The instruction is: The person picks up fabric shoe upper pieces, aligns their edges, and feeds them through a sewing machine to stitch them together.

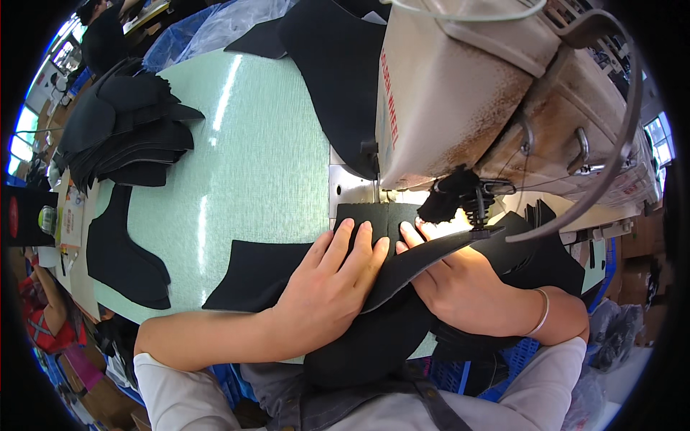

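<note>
Black foam-like fabric pieces (363, 212) lie under the needle area of a sewing machine (460, 93), with a seam line running between them toward me. My left hand (330, 276) rests flat on the fabric left of the seam, fingers stretched toward the needle. To the right, my right hand (456, 276) also lies on the material with its fingers extended; a raised black flap (410, 269) crosses over part of it. More of the black material hangs down toward my lap. A metal plate (348, 188) shows beside the needle.
A stack of black cut pieces (129, 129) sits at the far left of the pale green table (251, 165), with another black piece (122, 251) nearer me. Further dark pieces (553, 251) lie at right. A curved metal lever (625, 144) hangs beside the machine. Two other people are at left.
</note>
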`<action>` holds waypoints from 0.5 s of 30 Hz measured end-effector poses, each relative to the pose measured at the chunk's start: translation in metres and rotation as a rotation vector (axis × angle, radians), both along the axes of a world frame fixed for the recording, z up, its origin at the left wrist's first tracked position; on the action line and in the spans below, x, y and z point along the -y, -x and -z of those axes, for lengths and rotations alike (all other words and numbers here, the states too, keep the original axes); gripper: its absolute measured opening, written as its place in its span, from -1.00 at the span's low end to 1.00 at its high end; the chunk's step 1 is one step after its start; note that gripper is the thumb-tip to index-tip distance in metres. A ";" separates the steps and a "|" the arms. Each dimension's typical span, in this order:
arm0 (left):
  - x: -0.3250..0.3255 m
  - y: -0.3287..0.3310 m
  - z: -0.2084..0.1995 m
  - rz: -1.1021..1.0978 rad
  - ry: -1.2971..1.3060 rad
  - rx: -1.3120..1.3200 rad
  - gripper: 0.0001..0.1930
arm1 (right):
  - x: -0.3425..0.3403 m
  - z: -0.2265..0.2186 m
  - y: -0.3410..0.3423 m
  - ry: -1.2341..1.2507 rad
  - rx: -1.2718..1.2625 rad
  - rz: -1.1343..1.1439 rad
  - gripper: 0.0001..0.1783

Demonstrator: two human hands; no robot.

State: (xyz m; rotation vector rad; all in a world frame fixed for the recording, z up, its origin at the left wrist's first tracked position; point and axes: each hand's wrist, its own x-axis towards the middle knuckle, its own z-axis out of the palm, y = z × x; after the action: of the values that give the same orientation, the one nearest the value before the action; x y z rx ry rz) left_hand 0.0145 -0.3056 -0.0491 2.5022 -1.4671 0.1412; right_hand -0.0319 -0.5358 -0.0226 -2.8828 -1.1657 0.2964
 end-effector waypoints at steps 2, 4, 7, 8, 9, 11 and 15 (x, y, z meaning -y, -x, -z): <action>0.000 0.000 0.000 0.000 0.008 -0.004 -0.44 | 0.000 0.001 0.000 0.004 0.020 -0.004 -0.39; 0.001 -0.002 0.001 0.000 0.020 -0.011 -0.44 | 0.000 0.002 -0.001 -0.001 0.032 0.001 -0.40; 0.001 -0.006 0.004 -0.007 0.053 -0.014 -0.42 | 0.001 0.004 -0.005 -0.001 0.053 0.006 -0.41; 0.002 -0.009 0.004 -0.009 0.060 -0.011 -0.41 | 0.001 0.005 -0.008 0.005 0.065 0.009 -0.42; 0.002 -0.012 0.004 -0.007 0.068 -0.010 -0.40 | 0.001 0.004 -0.009 0.015 0.105 0.005 -0.44; 0.001 -0.013 0.005 0.009 0.036 -0.008 -0.41 | 0.001 0.003 -0.010 0.025 0.114 0.001 -0.44; 0.001 -0.015 0.002 0.025 0.017 -0.029 -0.41 | 0.004 0.006 -0.011 0.059 0.156 -0.032 -0.45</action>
State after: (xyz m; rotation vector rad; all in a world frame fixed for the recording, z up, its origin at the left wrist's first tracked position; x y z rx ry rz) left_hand 0.0294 -0.3065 -0.0511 2.4612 -1.4792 0.1126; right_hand -0.0205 -0.5394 -0.0282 -2.9882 -1.2462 0.1097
